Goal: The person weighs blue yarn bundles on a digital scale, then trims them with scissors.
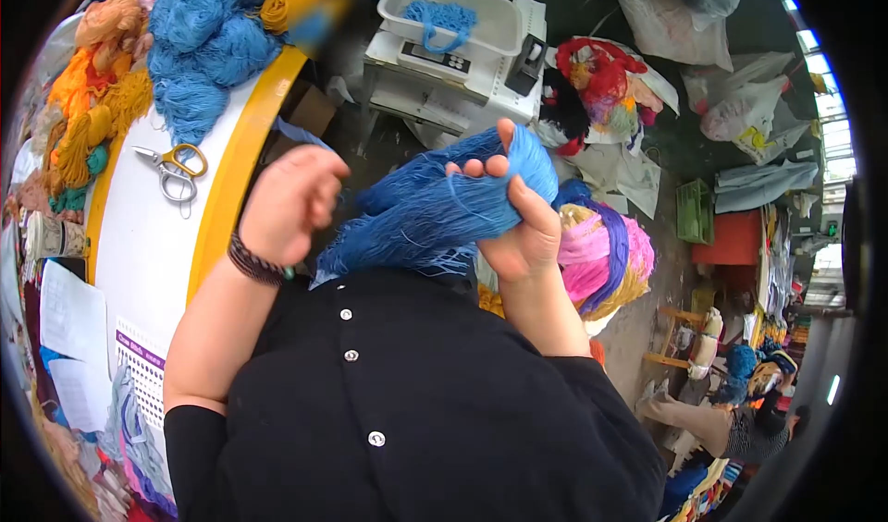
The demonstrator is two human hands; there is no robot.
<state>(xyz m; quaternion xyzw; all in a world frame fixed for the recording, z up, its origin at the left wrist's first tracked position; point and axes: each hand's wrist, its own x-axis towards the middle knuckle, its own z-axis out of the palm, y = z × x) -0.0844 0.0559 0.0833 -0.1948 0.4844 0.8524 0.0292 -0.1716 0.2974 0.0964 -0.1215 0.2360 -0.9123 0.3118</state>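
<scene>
A skein of blue yarn (pixel 435 203) stretches in front of my black shirt, its loose strands hanging toward the left. My right hand (pixel 527 231) grips its right end, with the yarn looped around the fingers and the thumb against it. My left hand (pixel 294 198), with a dark braided band on the wrist, is raised to the left of the skein. Its fingers are curled in, and what they hold, if anything, is hidden. A blue strip (pixel 303 135) shows just behind that hand.
On the white table with a yellow edge (pixel 222 217) lie scissors (pixel 176 172) and piled blue yarn (pixel 199 41). A plastic tub (pixel 453 13) with blue yarn sits on a scale (pixel 433 60). Multicoloured yarn (pixel 606 254) is at right; a person (pixel 721 425) is farther off.
</scene>
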